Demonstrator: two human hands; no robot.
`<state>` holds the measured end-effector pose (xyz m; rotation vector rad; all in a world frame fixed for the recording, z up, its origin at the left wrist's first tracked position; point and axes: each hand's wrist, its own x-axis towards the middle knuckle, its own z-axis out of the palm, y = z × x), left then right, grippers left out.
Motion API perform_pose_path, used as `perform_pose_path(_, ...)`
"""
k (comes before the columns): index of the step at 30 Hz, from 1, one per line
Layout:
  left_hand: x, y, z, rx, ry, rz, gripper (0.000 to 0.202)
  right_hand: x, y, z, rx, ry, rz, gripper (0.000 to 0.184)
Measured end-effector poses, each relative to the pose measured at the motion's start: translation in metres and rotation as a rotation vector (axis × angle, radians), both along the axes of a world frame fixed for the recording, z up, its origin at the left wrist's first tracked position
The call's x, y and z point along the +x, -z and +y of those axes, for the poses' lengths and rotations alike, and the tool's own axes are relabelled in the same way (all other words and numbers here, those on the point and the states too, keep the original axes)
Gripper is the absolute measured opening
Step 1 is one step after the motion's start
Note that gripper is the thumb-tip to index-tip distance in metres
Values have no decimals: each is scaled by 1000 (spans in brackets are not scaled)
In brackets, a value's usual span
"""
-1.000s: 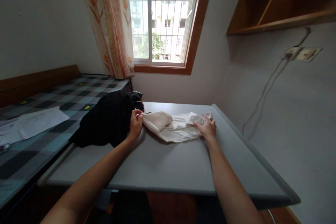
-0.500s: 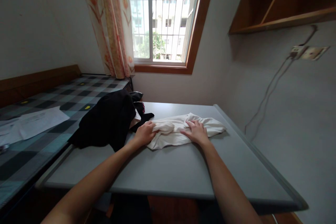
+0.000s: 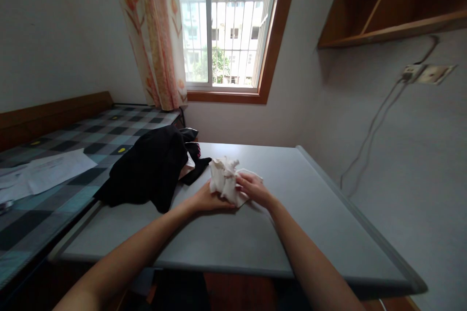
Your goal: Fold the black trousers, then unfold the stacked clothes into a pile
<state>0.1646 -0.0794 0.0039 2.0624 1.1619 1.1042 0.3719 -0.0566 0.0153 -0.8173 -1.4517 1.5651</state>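
Note:
A white cloth point(image 3: 223, 178), bunched up into a crumpled bundle, is between my two hands above the middle of the table. My left hand point(image 3: 213, 200) curls under and around its near left side, its fingers partly hidden by the fabric. From the right, my right hand point(image 3: 253, 188) pinches the cloth, with a flap of it showing behind the fingers. What kind of garment or cloth this is does not show. To the left lies a heap of black clothing point(image 3: 148, 167), close to my left hand but not held.
The grey table point(image 3: 328, 233) has a raised edge along the right wall. At left is a bed with a checked sheet point(image 3: 32, 223) and white papers point(image 3: 58, 170) on it. A wooden shelf point(image 3: 397, 24) and a power socket with cables point(image 3: 412, 72) are on the right wall.
The white cloth, spread long across the table before, is now gathered into a compact bundle. My right hand has moved left towards my left hand, which has slid slightly nearer and under the cloth.

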Motion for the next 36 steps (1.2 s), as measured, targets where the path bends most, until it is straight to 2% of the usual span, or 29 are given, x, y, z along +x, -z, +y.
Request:
perform_pose_path(2, 3, -6, -1, 50, 1, 37, 47, -5, -3, -7, -63, -149, 47, 42)
perform_pose_path(3, 2, -12, 1, 84, -29, 42, 45, -3, -5, -7, -74, -149, 87, 45)
perform_pose_path(5, -4, -33, 7, 153, -140, 4, 39, 6, -9, -4, -55, -25, 173, 47)
perform_pose_path(8, -28, -81, 11, 223, -220, -72, 40, 26, -10, 9, 1, 269, 219, 43)
perform_pose_path(11, -65, -146, 6, 242, -308, -18, 53, 39, -5, 18, -11, 433, 190, 40)
perform_pose_path(13, -91, -191, 2, 317, -552, 77, 64, 40, -1, 20, -25, 459, 154, 40)
perform_pose_path(15, -113, -228, 4, 370, -952, 304, 77, 37, 2, 21, -20, 463, 92, 39)
perform_pose_path(16, -120, -240, 8, 368, -1058, 417, 82, 34, 4, 20, -11, 463, 57, 39)
perform_pose_path(17, -126, -247, 13, 376, -1096, 520, 81, 32, 4, 20, -2, 462, 22, 39)
perform_pose_path(18, -129, -246, 20, 373, -1086, 625, 79, 29, 5, 20, 8, 458, -9, 39)
perform_pose_path(19, -130, -238, 28, 353, -1039, 722, 76, 28, 6, 19, 14, 451, -34, 39)
perform_pose_path(20, -130, -224, 37, 309, -979, 811, 75, 26, 6, 19, 19, 441, -52, 38)
perform_pose_path(21, -129, -205, 45, 239, -909, 885, 76, 25, 7, 19, 24, 431, -65, 37)
perform_pose_path(23, -126, -157, 61, -43, -736, 977, 80, 25, 8, 18, 35, 417, -79, 36)
perform_pose_path(24, -126, -133, 67, -70, -719, 979, 80, 25, 8, 18, 39, 416, -81, 36)
perform_pose_path(25, -126, -112, 72, -14, -736, 982, 79, 25, 9, 19, 40, 418, -82, 36)
perform_pose_path(27, -129, -83, 78, 90, -744, 998, 81, 25, 10, 20, 34, 428, -83, 37)
perform_pose_path(28, -131, -76, 80, 129, -740, 999, 82, 25, 11, 21, 30, 432, -85, 37)
perform_pose_path(30, -136, -75, 83, 148, -718, 983, 83, 25, 12, 23, 23, 440, -87, 37)
perform_pose_path(33, -141, -91, 82, 147, -735, 918, 70, 24, 15, 26, 21, 451, -81, 36)
perform_pose_path(36, -138, -107, 78, 243, -805, 857, 56, 24, 17, 28, 28, 461, -89, 34)
